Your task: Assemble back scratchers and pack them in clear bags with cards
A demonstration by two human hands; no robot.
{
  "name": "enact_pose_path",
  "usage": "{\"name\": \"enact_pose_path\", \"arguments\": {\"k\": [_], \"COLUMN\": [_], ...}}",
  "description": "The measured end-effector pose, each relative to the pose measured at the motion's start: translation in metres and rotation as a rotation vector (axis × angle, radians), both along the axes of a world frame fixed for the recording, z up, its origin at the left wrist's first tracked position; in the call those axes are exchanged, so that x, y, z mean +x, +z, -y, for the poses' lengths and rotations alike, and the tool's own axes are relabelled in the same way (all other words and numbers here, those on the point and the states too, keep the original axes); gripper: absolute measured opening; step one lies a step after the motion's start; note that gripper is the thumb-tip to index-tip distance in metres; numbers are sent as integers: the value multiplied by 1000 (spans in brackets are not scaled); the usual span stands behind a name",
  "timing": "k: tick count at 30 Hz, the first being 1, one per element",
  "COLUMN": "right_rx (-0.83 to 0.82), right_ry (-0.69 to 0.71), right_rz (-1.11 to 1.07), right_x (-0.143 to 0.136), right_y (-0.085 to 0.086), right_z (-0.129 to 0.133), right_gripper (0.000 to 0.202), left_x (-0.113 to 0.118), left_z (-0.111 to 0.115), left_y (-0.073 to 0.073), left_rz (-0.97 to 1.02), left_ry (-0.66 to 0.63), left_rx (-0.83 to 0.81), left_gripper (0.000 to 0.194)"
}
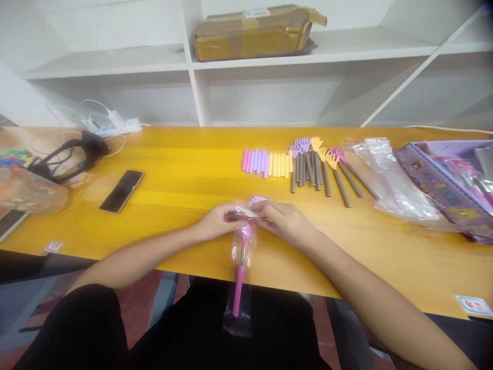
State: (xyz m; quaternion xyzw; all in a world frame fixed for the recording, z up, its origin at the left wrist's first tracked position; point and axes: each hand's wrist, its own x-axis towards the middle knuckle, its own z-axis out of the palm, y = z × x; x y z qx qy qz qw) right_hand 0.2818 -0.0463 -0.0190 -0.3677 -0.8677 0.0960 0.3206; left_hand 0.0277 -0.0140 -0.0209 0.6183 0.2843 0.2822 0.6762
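Note:
Between my two hands hangs a clear plastic bag (242, 326) with a pink-handled back scratcher (239, 288) inside. My left hand (225, 221) pinches the bag's upper end from the left, fingers closed. On the right, my right hand (283, 218) grips the same end with bent fingers. The scratcher's pink head sits just under my fingers, and its handle hangs past the table's front edge over my lap. A small pink-purple printed piece (259, 199) shows behind my fingertips, partly hidden.
Pink, purple and yellow handle sleeves (267, 164) lie in a row, beside several metal-shafted scratchers (316, 167). Clear bags (404, 185) and a purple box (427, 180) are at right. A phone (122, 191), black strap item (73, 154) and power strip (119, 125) are left; a carton (254, 36) sits on the shelf.

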Motion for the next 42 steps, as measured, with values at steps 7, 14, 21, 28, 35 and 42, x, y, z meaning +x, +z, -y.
{"name": "enact_pose_path", "arguments": {"k": [7,14,21,28,35,42], "right_rx": [-16,-85,-329,-463,-395,-455], "right_ry": [-132,-183,-257,-254,-168,-80], "right_rz": [-89,-323,-577,-721,-631,-547], "right_x": [1,-1,-5,-6,-1,1], "right_y": [-4,5,7,6,12,4], "right_z": [-3,-2,-3,-7,-9,-10], "right_gripper": [15,18,18,34,23,32], "left_x": [0,0,-4,-4,-3,0], "left_z": [5,10,16,14,5,5], "left_y": [-6,-3,0,3,7,17], "left_rz": [-15,41,-85,-119,183,272], "left_ry": [-46,13,-63,-74,-105,-58], "left_rx": [-32,-48,150,105,-172,-316], "left_gripper": [40,66,61,80,65,60]}}
